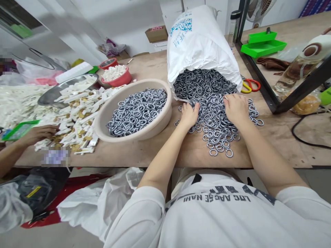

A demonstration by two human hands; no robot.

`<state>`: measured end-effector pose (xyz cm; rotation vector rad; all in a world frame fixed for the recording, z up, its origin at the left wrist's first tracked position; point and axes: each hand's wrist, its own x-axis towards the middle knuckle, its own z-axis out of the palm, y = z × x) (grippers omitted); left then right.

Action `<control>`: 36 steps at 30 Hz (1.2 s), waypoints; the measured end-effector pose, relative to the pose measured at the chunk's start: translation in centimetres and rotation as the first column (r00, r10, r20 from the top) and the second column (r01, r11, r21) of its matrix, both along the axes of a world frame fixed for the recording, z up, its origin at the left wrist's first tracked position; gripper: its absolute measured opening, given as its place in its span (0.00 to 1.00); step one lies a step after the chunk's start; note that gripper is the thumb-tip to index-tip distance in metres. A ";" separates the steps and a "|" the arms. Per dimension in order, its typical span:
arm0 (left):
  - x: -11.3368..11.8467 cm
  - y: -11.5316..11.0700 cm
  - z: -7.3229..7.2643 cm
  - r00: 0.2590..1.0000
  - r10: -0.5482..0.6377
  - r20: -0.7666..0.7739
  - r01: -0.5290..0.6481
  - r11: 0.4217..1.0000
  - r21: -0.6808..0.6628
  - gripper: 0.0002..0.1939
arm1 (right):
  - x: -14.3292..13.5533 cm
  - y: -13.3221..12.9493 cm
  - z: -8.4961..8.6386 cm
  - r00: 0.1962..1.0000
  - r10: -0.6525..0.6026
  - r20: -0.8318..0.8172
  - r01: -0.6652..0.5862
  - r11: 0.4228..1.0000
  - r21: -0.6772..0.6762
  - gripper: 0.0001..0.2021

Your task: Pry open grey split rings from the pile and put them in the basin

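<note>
A heap of grey metal rings (pixel 219 132) spills from the mouth of a white woven sack (pixel 201 41) lying on its side on the table. At the left side of the heap rests my left hand (pixel 189 115), its thumb apart from the fingers, touching rings. My right hand (pixel 237 108) lies on the right side of the heap by the sack's lower lip, thumb apart and fingers forward; the fingertips are partly hidden. Left of my left hand stands a beige plastic basin (pixel 134 136) holding many similar rings.
A co-worker's hand (pixel 42 133) touches white plastic pieces (pixel 85 117) at left. Behind are a metal bowl (pixel 48 98) and a red bowl (pixel 121 80). Scissors (pixel 250 85), a black metal frame (pixel 261 81) and green trays (pixel 263 48) stand at right.
</note>
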<state>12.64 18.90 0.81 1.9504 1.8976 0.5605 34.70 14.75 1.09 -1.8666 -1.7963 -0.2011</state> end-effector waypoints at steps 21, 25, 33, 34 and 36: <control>-12.5 -9.8 5.9 0.897 0.074 -0.435 0.169 0.853 0.494 0.26 | -15.3 -3.9 0.1 0.698 0.657 0.285 -0.538 0.744 -0.395 0.21; -11.9 -11.2 5.8 0.956 -0.009 -0.294 0.193 0.775 0.602 0.19 | -14.5 -4.1 0.1 0.690 0.658 0.301 -0.531 0.743 -0.408 0.18; -8.9 -13.7 0.8 0.934 -0.355 -0.032 0.314 0.778 0.544 0.19 | -9.3 -5.1 -0.1 0.771 0.548 -0.326 -0.611 0.781 -0.131 0.11; -8.5 -13.6 0.2 0.934 -0.357 -0.007 0.312 0.805 0.504 0.19 | -9.0 -5.4 -0.2 0.764 0.515 -0.388 -0.591 0.800 -0.103 0.11; -7.7 -13.0 -0.9 0.949 -0.315 -0.031 0.302 0.873 0.382 0.20 | -8.7 -6.0 -0.4 0.782 0.434 -0.448 -0.530 0.841 -0.110 0.12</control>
